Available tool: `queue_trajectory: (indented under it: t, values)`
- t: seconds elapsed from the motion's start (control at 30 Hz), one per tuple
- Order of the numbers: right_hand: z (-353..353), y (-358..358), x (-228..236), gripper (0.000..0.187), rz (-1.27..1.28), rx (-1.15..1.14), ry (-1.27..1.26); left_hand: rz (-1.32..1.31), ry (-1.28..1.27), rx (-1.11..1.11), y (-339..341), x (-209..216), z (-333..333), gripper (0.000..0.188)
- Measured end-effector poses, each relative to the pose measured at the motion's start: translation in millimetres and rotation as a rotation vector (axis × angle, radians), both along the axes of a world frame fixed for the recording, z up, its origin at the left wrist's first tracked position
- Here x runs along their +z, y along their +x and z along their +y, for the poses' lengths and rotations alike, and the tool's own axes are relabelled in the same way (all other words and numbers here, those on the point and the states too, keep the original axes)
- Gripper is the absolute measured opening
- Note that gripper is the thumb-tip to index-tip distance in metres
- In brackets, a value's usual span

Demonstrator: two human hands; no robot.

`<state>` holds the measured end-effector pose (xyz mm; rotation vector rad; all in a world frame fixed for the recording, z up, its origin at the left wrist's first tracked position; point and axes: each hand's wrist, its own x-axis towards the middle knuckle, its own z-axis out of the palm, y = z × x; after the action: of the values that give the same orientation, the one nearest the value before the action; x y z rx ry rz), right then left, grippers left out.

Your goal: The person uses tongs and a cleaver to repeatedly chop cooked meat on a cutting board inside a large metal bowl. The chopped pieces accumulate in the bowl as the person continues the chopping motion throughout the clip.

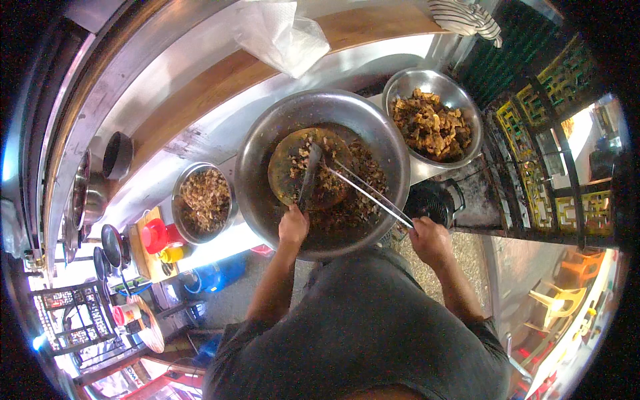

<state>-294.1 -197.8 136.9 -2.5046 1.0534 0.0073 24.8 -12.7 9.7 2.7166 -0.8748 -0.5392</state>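
A large metal basin (pixel 257 217) stands in front of me with a round chopping board (pixel 287 175) inside it. My left hand (pixel 293 227) is closed around the handle of a cleaver (pixel 311 175), whose blade lies over the board. In my right hand (pixel 432 240) are long metal tongs (pixel 377 197); their tips reach over the board close to the blade. Small bits of chopped meat (pixel 363 167) lie on the board and are scattered around it in the basin. Which bits, if any, the tongs touch is too small to tell.
Browned meat pieces (pixel 430 123) fill a steel bowl (pixel 471 150) at the far right. Another steel bowl (pixel 179 223) at left holds chopped meat (pixel 205 193). A plastic bag (pixel 283 37) rests on the wooden ledge (pixel 220 87). Near the right bowl is a black burner (pixel 430 203).
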Motion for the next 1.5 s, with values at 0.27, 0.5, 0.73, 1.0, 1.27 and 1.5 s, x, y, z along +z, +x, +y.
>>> queue_trajectory:
  t: [0.27,0.5,0.73,1.0,1.27,1.5]
  values:
    - [-13,-5,-52,0.019,0.241,0.256,-0.062,-0.072,-0.082,-0.067,14,-29,1,0.039]
    - [3,3,-16,0.018,0.039,0.113,-0.056,-0.083,-0.274,0.141,-12,19,-18,0.038]
    - [-12,-25,8,0.018,0.036,-0.06,0.021,0.02,-0.021,0.071,-15,33,-21,0.046]
    - [-23,-14,4,0.02,0.226,-0.02,0.08,-0.07,-0.035,-0.02,-19,17,-30,0.044]
    - [-35,-18,-11,0.024,0.025,0.103,0.062,0.043,-0.063,-0.07,16,-57,5,0.05]
    - [-58,7,-65,0.021,-0.281,0.067,0.035,-0.061,-0.004,0.23,7,-59,6,0.036]
